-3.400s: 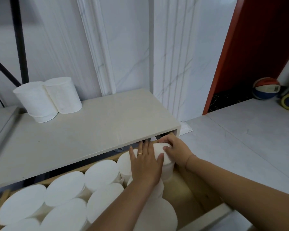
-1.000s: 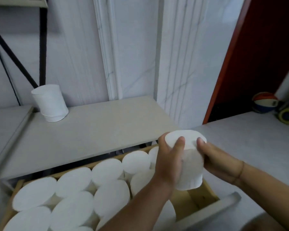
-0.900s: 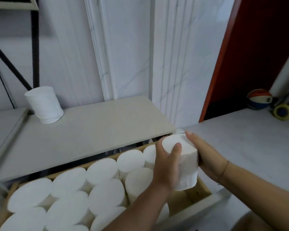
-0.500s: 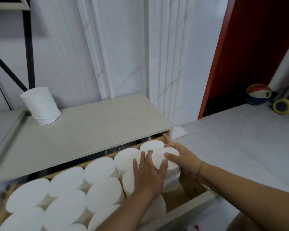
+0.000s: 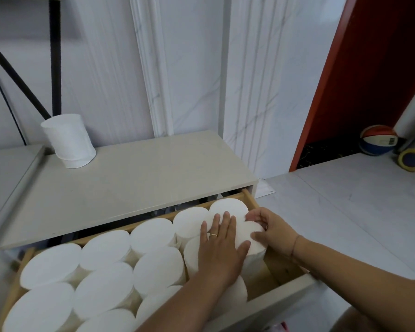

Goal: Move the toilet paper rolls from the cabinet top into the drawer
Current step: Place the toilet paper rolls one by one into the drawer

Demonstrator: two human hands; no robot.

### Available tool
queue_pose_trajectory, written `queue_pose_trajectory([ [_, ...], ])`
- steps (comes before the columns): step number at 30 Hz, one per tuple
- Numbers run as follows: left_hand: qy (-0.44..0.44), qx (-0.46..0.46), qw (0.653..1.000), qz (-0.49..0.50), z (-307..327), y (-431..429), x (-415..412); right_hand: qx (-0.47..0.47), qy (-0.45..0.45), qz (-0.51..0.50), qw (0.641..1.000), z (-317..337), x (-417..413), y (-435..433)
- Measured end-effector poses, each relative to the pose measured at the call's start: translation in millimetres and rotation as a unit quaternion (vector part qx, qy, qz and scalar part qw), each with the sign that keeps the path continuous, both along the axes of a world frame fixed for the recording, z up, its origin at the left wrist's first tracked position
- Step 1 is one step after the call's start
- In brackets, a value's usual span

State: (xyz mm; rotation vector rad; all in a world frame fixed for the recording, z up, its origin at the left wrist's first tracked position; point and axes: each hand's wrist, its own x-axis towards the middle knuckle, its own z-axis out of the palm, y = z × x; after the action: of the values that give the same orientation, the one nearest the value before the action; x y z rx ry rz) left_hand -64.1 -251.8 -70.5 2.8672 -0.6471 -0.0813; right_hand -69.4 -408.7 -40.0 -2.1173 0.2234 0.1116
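Drawer [image 5: 283, 287] pulled open under cabinet top [image 5: 134, 178], packed with upright white rolls, flat ends up. Basketball [image 5: 378, 139] and yellow wheel [image 5: 413, 159] on floor far right, well apart. One last roll [image 5: 68, 140] upright at back left of cabinet top. Newest roll [image 5: 252, 240] upright at drawer's right end, neighbours tight on left. Left hand [image 5: 219, 248] flat on top, fingers spread; right hand [image 5: 272, 227] cupping its side. Probably seated on drawer floor; base hidden.

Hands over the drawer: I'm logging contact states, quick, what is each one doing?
Left hand: open, palm flat on the roll being seated.
Right hand: fingers curled around that roll's right side, holding it.
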Motion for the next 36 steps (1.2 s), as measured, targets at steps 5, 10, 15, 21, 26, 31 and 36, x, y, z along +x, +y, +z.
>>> queue_pose_trajectory([
  [5, 0.004, -0.063, 0.998, -0.013, 7, 34, 10, -0.028, -0.072, -0.005, 0.997, 16, 5, 8],
  [10, -0.068, -0.08, 0.994, 0.03, 25, 114, 41, -0.006, -0.17, 0.011, 0.985, 36, 34, 61],
  [15, -0.084, -0.106, 0.98, 0.148, 42, 207, 80, 0.079, -0.18, 0.075, 0.978, 45, 92, 162],
  [21, -0.078, -0.096, 0.963, 0.238, 50, 284, 120, 0.113, -0.177, 0.117, 0.971, 50, 173, 280],
  [26, -0.06, -0.051, 0.967, 0.242, 39, 305, 131, 0.126, -0.187, 0.111, 0.968, 47, 232, 348],
  [31, -0.085, -0.015, 0.969, 0.23, 27, 302, 132, 0.131, -0.186, 0.11, 0.968, 43, 282, 390],
  [36, -0.095, -0.009, 0.969, 0.226, 24, 303, 135, 0.162, -0.204, 0.092, 0.961, 38, 308, 425],
])
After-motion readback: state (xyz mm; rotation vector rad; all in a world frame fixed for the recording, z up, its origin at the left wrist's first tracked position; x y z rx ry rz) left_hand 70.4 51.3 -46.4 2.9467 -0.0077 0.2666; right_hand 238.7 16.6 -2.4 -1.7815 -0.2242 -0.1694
